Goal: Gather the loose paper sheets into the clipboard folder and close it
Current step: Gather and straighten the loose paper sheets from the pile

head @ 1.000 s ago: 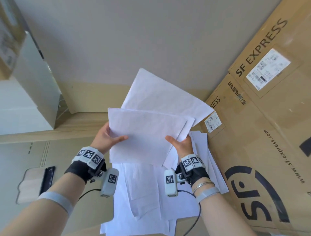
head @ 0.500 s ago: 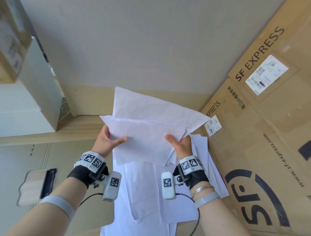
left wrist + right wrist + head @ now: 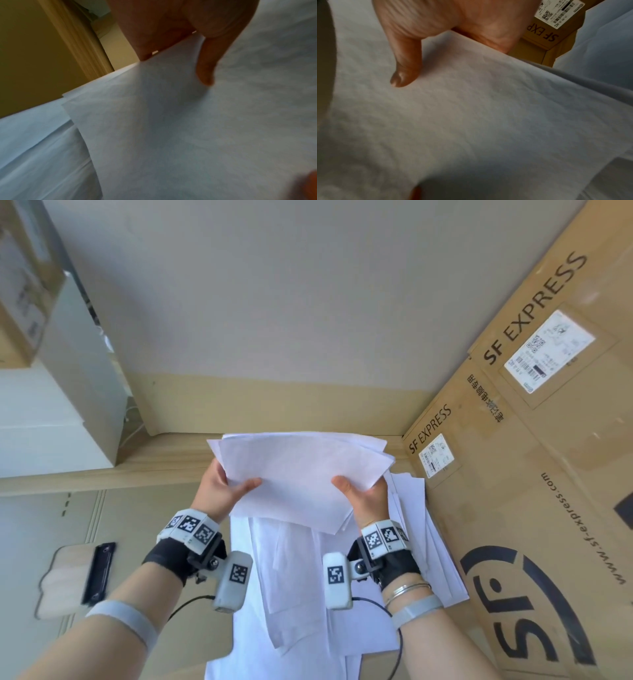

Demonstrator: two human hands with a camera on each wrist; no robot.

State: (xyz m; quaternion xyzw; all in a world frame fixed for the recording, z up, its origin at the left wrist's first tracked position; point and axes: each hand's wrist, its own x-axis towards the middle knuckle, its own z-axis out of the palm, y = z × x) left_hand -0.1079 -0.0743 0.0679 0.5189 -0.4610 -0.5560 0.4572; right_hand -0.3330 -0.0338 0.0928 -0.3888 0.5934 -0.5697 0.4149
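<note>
A stack of white paper sheets (image 3: 298, 474) is held up between both hands at the centre of the head view. My left hand (image 3: 226, 491) grips its left edge, thumb on top, fingers hidden underneath. My right hand (image 3: 363, 494) grips the right edge the same way. The wrist views show each thumb pressed on the top sheet (image 3: 171, 128) (image 3: 471, 115). More loose sheets (image 3: 301, 594) lie spread on the surface below. The wooden clipboard (image 3: 65, 573) with its black clip (image 3: 97, 573) lies flat at the far left.
Large SF Express cardboard boxes (image 3: 534, 474) stand against the right side, close to the sheets. A white box (image 3: 51, 419) and a cardboard box (image 3: 20, 285) stand at the upper left. A pale wall (image 3: 274, 302) is behind, with a wooden ledge (image 3: 137, 463) along it.
The held sheets have tipped down from steeply raised to lower and flatter, and their edges line up more closely. Both hands keep their hold.
</note>
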